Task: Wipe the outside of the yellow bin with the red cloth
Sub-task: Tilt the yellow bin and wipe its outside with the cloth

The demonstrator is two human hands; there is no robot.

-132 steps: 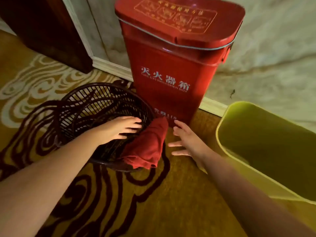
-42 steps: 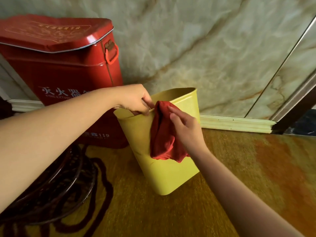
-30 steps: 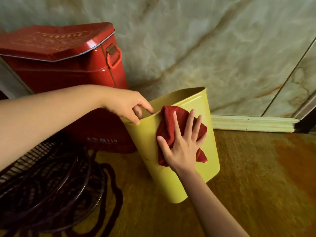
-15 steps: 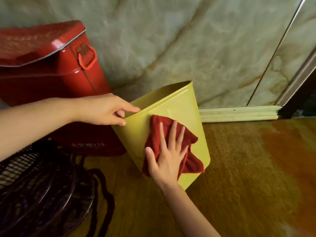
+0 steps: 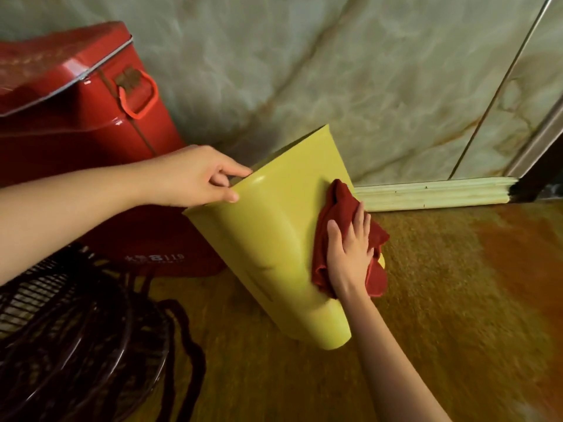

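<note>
The yellow bin (image 5: 274,233) is tipped on the carpet, its open mouth turned away toward the wall and its base toward me. My left hand (image 5: 195,175) pinches the bin's rim at the upper left. My right hand (image 5: 350,254) lies flat, fingers spread, and presses the crumpled red cloth (image 5: 338,208) against the bin's right side wall. Part of the cloth hangs off the bin's right edge.
A red metal fire-extinguisher box (image 5: 79,123) with an orange handle stands at the left against the marble wall (image 5: 335,71). A dark wire basket (image 5: 70,339) sits at the lower left. A pale baseboard (image 5: 432,193) runs along the wall; patterned carpet (image 5: 457,300) lies to the right.
The bin has tilted further over and turned. My right hand with the cloth has slid to the bin's right side. My left hand keeps its hold on the rim.
</note>
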